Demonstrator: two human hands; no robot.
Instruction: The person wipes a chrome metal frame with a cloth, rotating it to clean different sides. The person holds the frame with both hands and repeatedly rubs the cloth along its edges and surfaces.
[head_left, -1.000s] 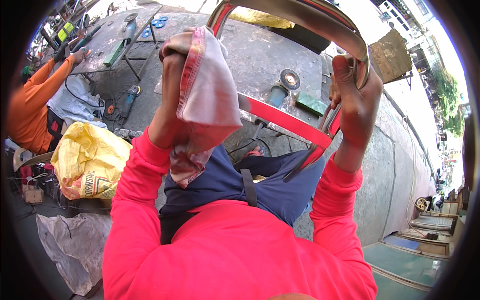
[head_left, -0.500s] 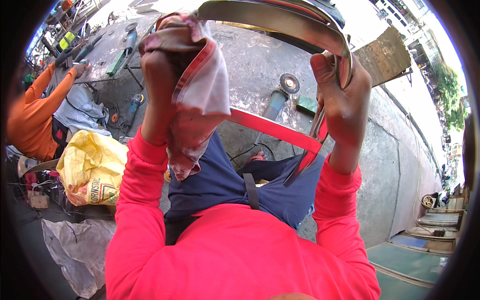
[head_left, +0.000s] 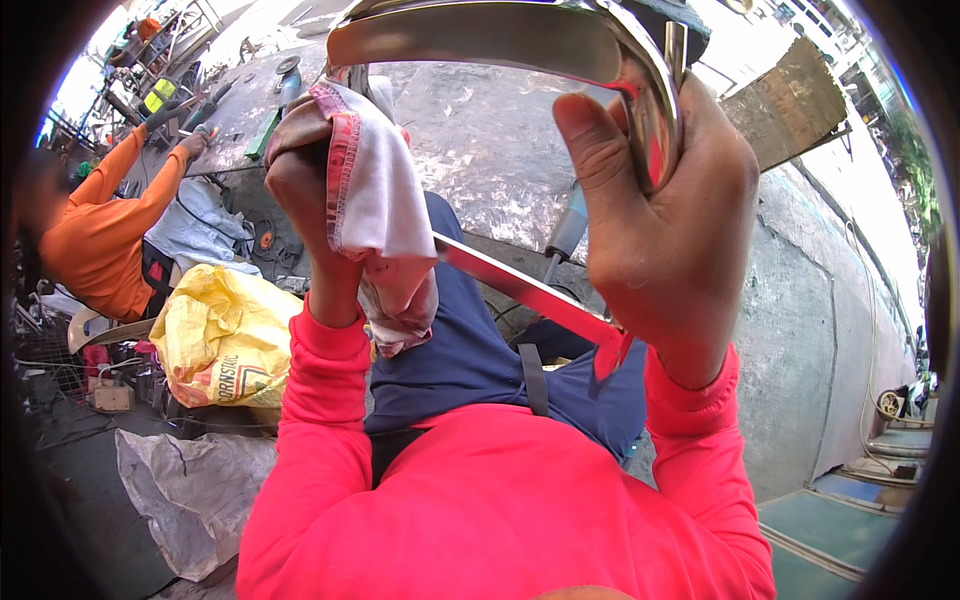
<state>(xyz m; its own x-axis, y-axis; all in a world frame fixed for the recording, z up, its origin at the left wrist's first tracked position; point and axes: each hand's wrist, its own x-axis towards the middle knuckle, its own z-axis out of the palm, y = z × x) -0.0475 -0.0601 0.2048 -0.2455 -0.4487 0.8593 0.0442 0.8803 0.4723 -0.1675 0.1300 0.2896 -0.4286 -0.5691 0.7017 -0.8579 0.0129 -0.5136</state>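
A polished, mirror-like metal frame [head_left: 480, 42] is held up in front of me, with a wide curved band on top and a flat straight bar [head_left: 530, 293] lower down. My right hand [head_left: 685, 225] grips the frame's curved right side, thumb on the near face. A stained white and pinkish cloth [head_left: 385, 190] is bunched in my left hand [head_left: 300, 195], at the frame's left side. The cloth drapes over the fingers and hides the left end of the bar. Whether the left fingers also clasp metal through the cloth is hidden.
A long scuffed grey table [head_left: 480, 135] lies beyond, with a blue power tool [head_left: 570, 225] partly behind my right hand. At left sit a person in orange sleeves [head_left: 105, 245], a yellow sack [head_left: 225, 340] and a whitish sack [head_left: 190, 500]. A brown board [head_left: 785, 105] stands at right.
The frame has shifted left and tilted, and more of its top band shows. My right hand is nearer and larger in view. The cloth hand has dropped slightly, with the cloth folded differently.
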